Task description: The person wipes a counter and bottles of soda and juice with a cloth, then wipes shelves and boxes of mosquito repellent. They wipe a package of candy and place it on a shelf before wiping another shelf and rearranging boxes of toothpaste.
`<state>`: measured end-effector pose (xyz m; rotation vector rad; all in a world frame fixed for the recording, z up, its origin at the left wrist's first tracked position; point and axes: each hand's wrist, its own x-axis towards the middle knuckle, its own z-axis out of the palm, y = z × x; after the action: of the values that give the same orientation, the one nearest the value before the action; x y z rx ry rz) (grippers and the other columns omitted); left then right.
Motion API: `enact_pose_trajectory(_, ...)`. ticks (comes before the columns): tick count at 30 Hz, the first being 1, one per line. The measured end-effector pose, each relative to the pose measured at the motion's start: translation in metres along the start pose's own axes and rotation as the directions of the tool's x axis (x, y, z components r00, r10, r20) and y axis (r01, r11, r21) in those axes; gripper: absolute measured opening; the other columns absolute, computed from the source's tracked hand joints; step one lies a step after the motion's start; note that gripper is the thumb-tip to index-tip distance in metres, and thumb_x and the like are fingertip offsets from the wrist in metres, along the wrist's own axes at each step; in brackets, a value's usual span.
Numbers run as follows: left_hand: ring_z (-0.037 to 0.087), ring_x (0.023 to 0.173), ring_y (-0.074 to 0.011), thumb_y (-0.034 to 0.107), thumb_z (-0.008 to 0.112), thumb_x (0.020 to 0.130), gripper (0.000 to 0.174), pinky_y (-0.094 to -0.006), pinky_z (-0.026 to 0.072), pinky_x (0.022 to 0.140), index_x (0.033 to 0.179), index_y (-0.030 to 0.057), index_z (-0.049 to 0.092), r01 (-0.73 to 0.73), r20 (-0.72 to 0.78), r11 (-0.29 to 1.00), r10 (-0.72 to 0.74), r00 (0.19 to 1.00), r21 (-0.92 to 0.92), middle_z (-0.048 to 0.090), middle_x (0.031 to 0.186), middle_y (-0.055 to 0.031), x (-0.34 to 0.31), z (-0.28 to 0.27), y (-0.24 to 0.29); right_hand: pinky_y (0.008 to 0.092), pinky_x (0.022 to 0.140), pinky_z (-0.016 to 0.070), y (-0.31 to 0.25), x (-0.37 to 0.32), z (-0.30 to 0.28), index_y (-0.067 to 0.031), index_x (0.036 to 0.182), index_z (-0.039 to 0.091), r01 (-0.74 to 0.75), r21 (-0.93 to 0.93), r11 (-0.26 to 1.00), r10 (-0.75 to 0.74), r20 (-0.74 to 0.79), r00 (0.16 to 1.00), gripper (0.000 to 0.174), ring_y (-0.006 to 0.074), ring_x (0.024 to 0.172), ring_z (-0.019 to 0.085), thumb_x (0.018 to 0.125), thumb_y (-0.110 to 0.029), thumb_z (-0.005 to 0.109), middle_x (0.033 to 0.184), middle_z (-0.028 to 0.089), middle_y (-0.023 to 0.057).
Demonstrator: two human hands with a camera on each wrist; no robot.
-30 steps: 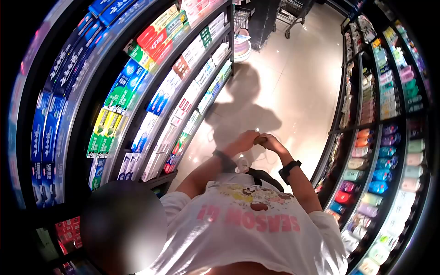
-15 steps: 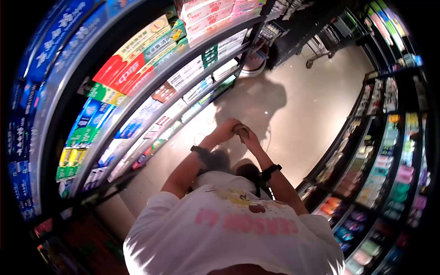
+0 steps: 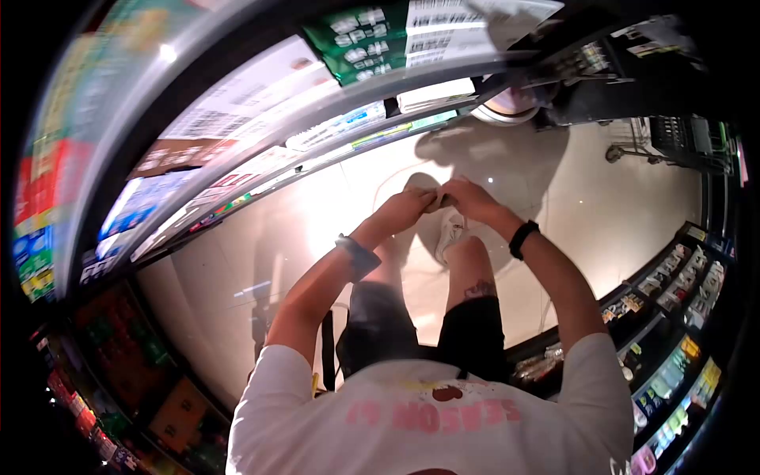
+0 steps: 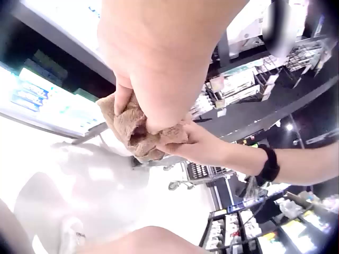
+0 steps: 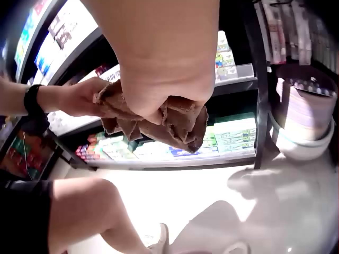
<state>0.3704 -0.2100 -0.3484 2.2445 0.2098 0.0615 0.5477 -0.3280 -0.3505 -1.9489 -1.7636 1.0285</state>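
A crumpled brown cloth (image 4: 127, 121) is held between both hands in front of the body. My left hand (image 3: 406, 209) grips one side of it, with the fingers curled into its folds in the left wrist view. On the other side, my right hand (image 3: 472, 199) grips a bunched part close by. In the right wrist view, folds of the cloth (image 5: 185, 132) hang below the right hand, and the left hand (image 5: 85, 98) holds the far end. Much of the cloth is covered by the hands in the head view.
Shelves of boxed goods (image 3: 269, 87) curve along the left. More product shelves (image 3: 673, 372) stand at the right. A shopping cart (image 3: 673, 142) is at the far right, and a white round tub (image 5: 304, 140) stands by the shelf end. Pale floor tiles (image 3: 602, 214) lie ahead.
The view has turned leftward and come closer to the left shelves. Both hands stay together on the brown cloth, now more central, and the legs and a shoe show below.
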Motion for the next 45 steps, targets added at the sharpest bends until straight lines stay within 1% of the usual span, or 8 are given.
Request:
enact_pose_trajectory(10, 0.059, 0.096, -0.0242, 0.002, 0.055, 0.071, 0.028, -0.0311, 0.0505, 0.079, 0.099, 0.002, 0.059, -0.221, -0.148, 0.875, 0.31, 0.939, 0.431, 0.06, 0.104, -0.0101, 0.042, 0.068, -0.191, 0.0303, 0.081, 0.0458, 0.16, 0.167, 0.071, -0.0044, 0.096, 0.057, 0.66, -0.52, 0.542, -0.701, 0.153, 0.696, 0.035, 0.0206, 0.103, 0.048, 0.062, -0.008, 0.061, 0.098, 0.054, 0.0042)
enact_pose_trajectory(19, 0.06, 0.091, -0.0193, 0.01, 0.058, 0.07, 0.029, -0.029, 0.051, 0.069, 0.099, 0.0021, 0.058, -0.167, -0.117, 0.419, 0.572, 0.812, 0.893, 0.061, 0.099, -0.0097, 0.023, 0.038, -0.169, 0.0325, 0.065, 0.0477, 0.137, 0.179, 0.075, -0.0037, 0.091, 0.063, 0.655, -0.574, 0.491, -0.87, -0.358, 0.339, 0.03, 0.0221, 0.081, 0.058, 0.062, -0.013, 0.062, 0.089, 0.06, 0.0082)
enact_pose_trajectory(21, 0.06, 0.095, -0.0194, 0.006, 0.059, 0.074, 0.025, -0.0273, 0.0493, 0.071, 0.099, 0.0042, 0.06, -0.162, -0.178, 0.402, 0.685, 0.707, 0.901, 0.061, 0.103, -0.0078, 0.028, 0.033, -0.145, 0.0332, 0.07, 0.047, 0.121, 0.148, 0.047, -0.0062, 0.09, 0.064, 0.566, -0.635, 0.525, -0.849, -0.343, 0.403, 0.026, 0.0215, 0.082, 0.057, 0.065, -0.014, 0.063, 0.091, 0.06, 0.0062)
enact_pose_trajectory(24, 0.058, 0.098, -0.0215, 0.006, 0.06, 0.075, 0.018, -0.0297, 0.0488, 0.072, 0.093, 0.0054, 0.059, -0.157, -0.197, 0.359, 0.769, 0.608, 0.92, 0.059, 0.106, -0.0101, 0.065, 0.02, -0.126, 0.0324, 0.079, 0.044, 0.111, 0.122, 0.02, -0.0115, 0.09, 0.065, 0.269, -0.782, 0.562, -0.827, -0.534, 0.174, 0.019, 0.0207, 0.091, 0.052, 0.071, -0.015, 0.063, 0.097, 0.06, 0.0037)
enact_pose_trajectory(33, 0.055, 0.097, -0.0254, 0.012, 0.055, 0.071, 0.03, -0.0329, 0.0456, 0.077, 0.1, 0.0037, 0.053, 0.032, -0.375, 0.455, 0.69, 0.619, 0.89, 0.054, 0.109, -0.0135, 0.143, 0.052, -0.144, 0.0413, 0.089, 0.0387, 0.152, 0.141, 0.015, -0.0071, 0.105, 0.058, 0.127, -0.666, 0.735, -0.675, -0.703, 0.223, 0.041, 0.0315, 0.102, 0.049, 0.064, -0.005, 0.059, 0.11, 0.053, 0.0105)
enact_pose_trajectory(37, 0.054, 0.087, -0.0228, 0.014, 0.054, 0.068, 0.028, -0.0319, 0.0444, 0.073, 0.093, 0.0013, 0.054, 0.183, -0.485, 0.501, 0.58, 0.655, 0.846, 0.055, 0.09, -0.0105, 0.109, 0.04, -0.131, 0.0408, 0.085, 0.0406, 0.116, 0.142, 0.015, -0.0047, 0.103, 0.058, 0.241, -0.682, 0.69, -0.7, -0.546, 0.461, 0.045, 0.0311, 0.1, 0.05, 0.058, -0.004, 0.058, 0.106, 0.054, 0.0109)
enact_pose_trajectory(41, 0.053, 0.077, -0.0211, 0.012, 0.056, 0.065, 0.022, -0.0313, 0.0445, 0.064, 0.085, 0.0039, 0.054, 0.404, -0.628, 0.531, 0.351, 0.695, 0.744, 0.05, 0.077, -0.0062, 0.071, 0.034, -0.12, 0.0393, 0.08, 0.0417, 0.086, 0.174, 0.05, -0.0014, 0.099, 0.059, 0.366, -0.659, 0.657, -0.754, -0.58, 0.309, 0.04, 0.0289, 0.097, 0.051, 0.059, -0.005, 0.057, 0.102, 0.054, 0.01)
enact_pose_trajectory(45, 0.053, 0.081, -0.0218, 0.011, 0.056, 0.066, 0.026, -0.0313, 0.0445, 0.068, 0.09, 0.0013, 0.055, 0.434, -0.619, 0.495, 0.306, 0.724, 0.753, 0.051, 0.081, -0.0081, 0.064, 0.032, -0.121, 0.0396, 0.081, 0.0411, 0.076, 0.174, 0.056, -0.0013, 0.099, 0.058, 0.332, -0.663, 0.671, -0.739, -0.561, 0.373, 0.04, 0.03, 0.099, 0.049, 0.059, -0.005, 0.059, 0.101, 0.053, 0.0101)
